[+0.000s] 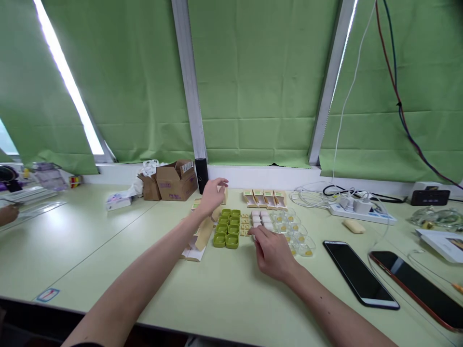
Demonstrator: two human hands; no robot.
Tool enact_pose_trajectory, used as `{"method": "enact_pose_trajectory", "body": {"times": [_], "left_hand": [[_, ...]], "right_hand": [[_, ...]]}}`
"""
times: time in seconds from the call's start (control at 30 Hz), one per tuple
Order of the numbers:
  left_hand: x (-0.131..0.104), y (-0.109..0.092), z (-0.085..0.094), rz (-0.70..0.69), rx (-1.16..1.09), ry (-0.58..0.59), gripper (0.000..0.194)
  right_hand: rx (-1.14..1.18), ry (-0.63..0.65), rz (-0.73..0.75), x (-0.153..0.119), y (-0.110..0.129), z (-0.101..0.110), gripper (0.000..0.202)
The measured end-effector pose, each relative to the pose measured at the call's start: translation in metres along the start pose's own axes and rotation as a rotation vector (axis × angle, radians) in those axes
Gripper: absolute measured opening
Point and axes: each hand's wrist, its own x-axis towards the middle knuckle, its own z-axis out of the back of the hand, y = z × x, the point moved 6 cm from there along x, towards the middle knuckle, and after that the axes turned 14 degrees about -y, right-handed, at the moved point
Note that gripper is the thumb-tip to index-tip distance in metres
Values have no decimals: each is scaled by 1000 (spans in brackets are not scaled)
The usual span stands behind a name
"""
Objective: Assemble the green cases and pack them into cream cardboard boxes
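My left hand [212, 195] reaches to the back with its fingers stretched out, beside a cream-coloured open box [225, 195]; whether it touches the box is unclear. My forearm partly covers more cream boxes [204, 235] below it. Two columns of green square cups [232, 241] stand between my hands. My right hand [274, 251] is closed, its fingertips low beside small cream square pieces [244, 225] and white blocks [256, 219]. Anything in its fingers is too small or hidden to name. Clear cups with yellow bottoms [306, 246] lie behind and right of this hand.
Several cream boxes [266, 198] line the back. At right are a power strip [361, 212], loose cables, a beige oval object [353, 226] and two phones [360, 272] [421, 284]. A cardboard box [176, 183] and black cylinder [201, 175] stand back left. Another person's hand [9, 213] shows at far left.
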Motion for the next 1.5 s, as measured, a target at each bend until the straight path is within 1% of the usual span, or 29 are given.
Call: {"method": "enact_pose_trajectory", "body": {"times": [0.03,0.1,0.17,0.2,0.3,0.37,0.4,0.53,0.67,0.77,1.0,1.2,1.37,1.5], "left_hand": [[-13,-13,6,-27,-15,14,30],[-39,-37,14,-122,-21,94,26],[-64,-53,21,-181,5,146,25],[-75,-57,23,-206,19,171,25],[-100,-60,28,-265,34,201,26],[-111,-57,31,-315,54,230,24],[-115,-54,31,-330,72,265,22],[-123,-44,33,-308,197,423,17],[-127,-49,35,-341,261,527,15],[-131,-53,34,-355,301,580,15],[-137,-54,30,-360,356,609,10],[-142,-53,23,-386,437,635,13],[-147,-56,20,-393,445,650,12],[-149,-63,19,-409,410,635,6]], "right_hand": [[9,2,5,0,1,0,43],[25,-3,14,-1,2,-1,43],[33,-5,21,-2,3,-2,42],[34,-2,24,-2,3,-2,41],[27,8,38,-3,4,-4,34],[25,13,52,-3,4,-4,29],[25,14,58,-4,5,-5,28],[33,17,74,-5,6,-7,19],[40,26,74,-6,7,-8,16],[48,21,62,-6,6,-8,16],[77,11,48,-7,3,-11,16],[63,15,38,-6,3,-10,17],[49,-1,36,-4,4,-7,18],[35,-20,21,-3,4,-4,19]]}}
